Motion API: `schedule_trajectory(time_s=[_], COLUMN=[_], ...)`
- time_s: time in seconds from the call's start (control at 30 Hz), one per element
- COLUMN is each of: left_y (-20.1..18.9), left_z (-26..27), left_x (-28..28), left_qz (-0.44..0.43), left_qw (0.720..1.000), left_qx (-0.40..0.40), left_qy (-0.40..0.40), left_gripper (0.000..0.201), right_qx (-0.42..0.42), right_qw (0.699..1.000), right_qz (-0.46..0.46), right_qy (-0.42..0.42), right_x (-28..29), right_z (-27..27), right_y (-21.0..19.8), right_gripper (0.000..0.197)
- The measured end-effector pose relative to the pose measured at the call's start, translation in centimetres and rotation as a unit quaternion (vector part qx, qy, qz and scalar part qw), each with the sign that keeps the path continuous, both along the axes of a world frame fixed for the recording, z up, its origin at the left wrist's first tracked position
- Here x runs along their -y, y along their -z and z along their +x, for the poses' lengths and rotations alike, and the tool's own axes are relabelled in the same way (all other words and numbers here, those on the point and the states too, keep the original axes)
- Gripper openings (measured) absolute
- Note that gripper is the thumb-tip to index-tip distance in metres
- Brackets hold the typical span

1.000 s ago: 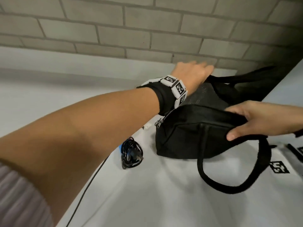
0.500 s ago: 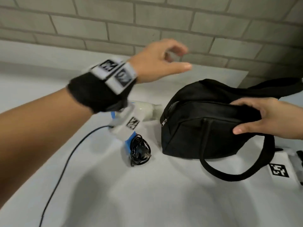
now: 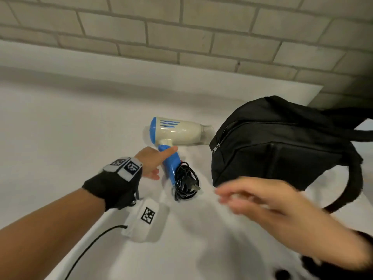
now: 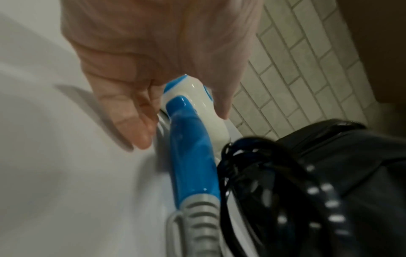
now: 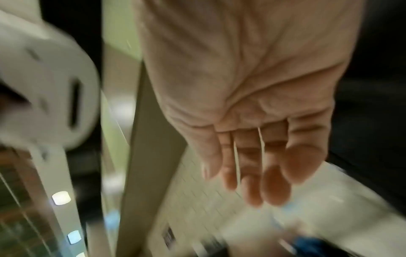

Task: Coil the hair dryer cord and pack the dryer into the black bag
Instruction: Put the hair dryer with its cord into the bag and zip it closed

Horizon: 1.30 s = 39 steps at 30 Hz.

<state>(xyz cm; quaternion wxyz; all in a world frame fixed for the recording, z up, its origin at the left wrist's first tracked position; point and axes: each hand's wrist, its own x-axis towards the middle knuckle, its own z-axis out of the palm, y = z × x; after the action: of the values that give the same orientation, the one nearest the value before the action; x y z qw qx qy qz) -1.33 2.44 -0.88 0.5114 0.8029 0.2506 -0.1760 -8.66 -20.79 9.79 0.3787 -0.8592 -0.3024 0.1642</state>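
My left hand [image 3: 150,163] is right at the hair dryer [image 3: 173,134], which lies on its side on the white counter [image 3: 60,128], so that is the grip I would use. The fingers are spread and fairly straight, holding nothing; the thumb reaches over the top of the blue handle [image 3: 170,166] where it meets the cream barrel, and the other fingers sit on the near side of it. From the left wrist view the handle [image 4: 191,156] runs straight away from my palm toward the barrel, fingers to one side and thumb to the other, so closing around it looks like the next move. The handle's long axis points back toward me, with the coiled black cord [image 3: 185,181] bunched at its tail end, just to the right of my grip. The barrel runs crosswise, nozzle aimed right at the black bag [image 3: 282,148], which stands just beyond the nozzle, further right. My right hand [image 3: 262,201] is loosely spread and badly blurred, hovering nearer me than the bag and apart from it; I think it holds nothing, and the right wrist view [image 5: 252,156] agrees. I cannot tell whether the bag's zip is undone.
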Motion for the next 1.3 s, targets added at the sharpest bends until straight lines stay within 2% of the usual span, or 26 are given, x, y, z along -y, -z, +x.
schedule_trajectory(time_s=[0.07,0.13,0.2,0.27,0.37,0.47,0.57,0.67,0.73,0.83,0.9,1.0,1.1,1.2,1.23,1.3], left_y=[0.2,0.4,0.5,0.4,0.3,0.7,1.2,1.3,1.5,1.9,2.1,2.6,3.0,2.9,2.7,2.3], left_z=[0.8,1.2,1.3,1.2,0.9,0.5,0.0,-0.5,-0.9,-1.8,-2.4,-3.2,-4.1,-4.8,-5.0,-4.9], left_x=[0.5,0.6,0.5,0.6,0.5,0.4,0.2,-0.1,-0.3,-0.3,-0.4,-0.9,-1.1,-1.7,-2.0,-2.7], left_qz=[0.017,0.042,0.031,-0.001,-0.043,-0.063,-0.062,-0.087,-0.124,-0.181,-0.269,-0.373,-0.447,-0.502,-0.518,-0.519], left_qw=[1.000,0.999,0.999,0.999,0.997,0.993,0.991,0.985,0.979,0.969,0.951,0.919,0.888,0.859,0.850,0.852], left_qx=[0.007,0.018,0.029,0.039,0.063,0.082,0.105,0.132,0.150,0.153,0.127,0.069,0.032,0.014,0.005,-0.003], left_qy=[0.012,0.020,0.012,-0.008,-0.035,-0.048,-0.062,-0.064,-0.069,-0.065,-0.089,-0.105,-0.103,-0.097,-0.094,-0.073], left_gripper=[0.058,0.061,0.057,0.044,0.025,0.031,0.044,0.042,0.039,0.033,0.025,0.006,0.028,0.039,0.050,0.067], right_qx=[-0.006,-0.023,-0.057,-0.068,-0.087,-0.145,-0.194,-0.217,-0.243,-0.217,-0.199,-0.216,-0.244,-0.263,-0.268,-0.274], right_qw=[0.997,0.991,0.987,0.988,0.987,0.978,0.976,0.973,0.963,0.969,0.973,0.970,0.963,0.959,0.959,0.958], right_qz=[-0.071,-0.093,-0.081,-0.080,-0.094,-0.098,-0.044,0.029,0.092,0.111,0.110,0.103,0.111,0.102,0.097,0.082], right_qy=[0.029,0.098,0.127,0.116,0.100,0.116,0.093,0.080,0.067,0.049,0.048,0.048,0.040,0.020,0.014,0.002], right_x=[-1.9,-3.8,-5.3,-6.7,-7.4,-7.3,-7.8,-7.7,-7.5,-8.1,-8.8,-9.4,-9.9,-10.4,-10.5,-10.5], right_z=[2.1,4.2,5.6,6.3,7.0,7.0,6.4,6.1,6.2,6.4,6.7,7.2,7.3,7.4,7.6,8.0], right_y=[5.1,9.3,11.5,12.4,12.4,11.8,10.9,10.0,9.1,8.4,8.3,8.7,9.4,9.9,10.0,9.9], right_gripper=[0.037,0.048,0.048,0.040,0.038,0.040,0.037,0.039,0.040,0.037,0.037,0.035,0.035,0.035,0.034,0.034])
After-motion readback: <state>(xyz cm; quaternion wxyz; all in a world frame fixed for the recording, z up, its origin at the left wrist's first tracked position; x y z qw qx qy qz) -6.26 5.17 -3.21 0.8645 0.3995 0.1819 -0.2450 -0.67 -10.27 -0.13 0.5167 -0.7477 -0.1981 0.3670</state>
